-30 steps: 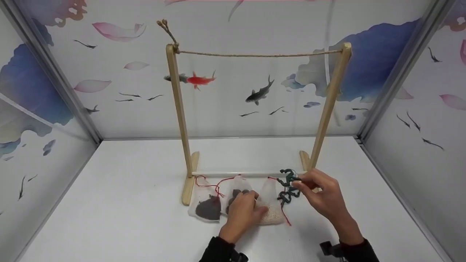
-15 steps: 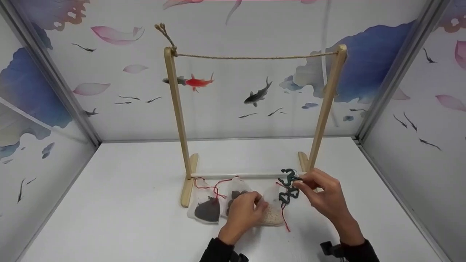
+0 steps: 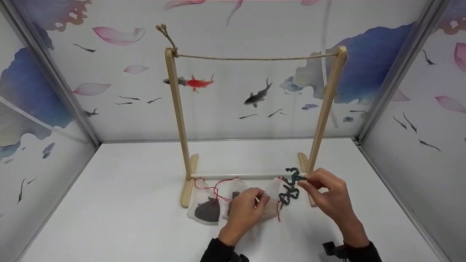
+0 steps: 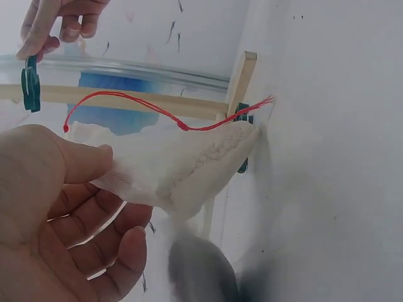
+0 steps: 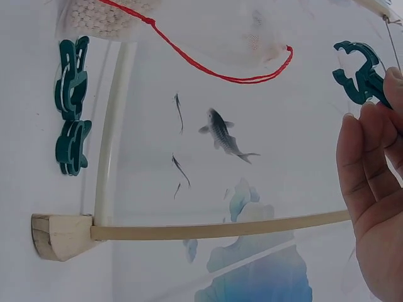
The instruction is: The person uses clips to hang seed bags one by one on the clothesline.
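My left hand (image 3: pixel 247 211) pinches a white mesh drawstring bag (image 4: pixel 201 157) of beige grains between thumb and fingers. The bag is tilted, its red cord (image 4: pixel 151 110) hanging loose, and the hand partly covers it in the head view. In my right hand (image 3: pixel 329 193) is a dark green clothes clip (image 5: pixel 359 72), pinched at its handles with the mouth pointing toward the bag. Two more green clips (image 5: pixel 71 82) lie on the table just below it. Behind the left hand a mesh bag of dark lumps (image 3: pixel 236 195) is mostly hidden.
A mesh bag of dark powder (image 3: pixel 208 209) lies to the left. Behind the hands stands a wooden frame with posts (image 3: pixel 176 109), a rope (image 3: pixel 255 58) strung across the top and a white rod (image 3: pixel 240 176) low down. Printed walls enclose the white table (image 3: pixel 134 182).
My left hand has gone from resting over the bags to pinching the grain bag and raising its top, and the red cord has shifted. The right hand has moved slightly right with its clip.
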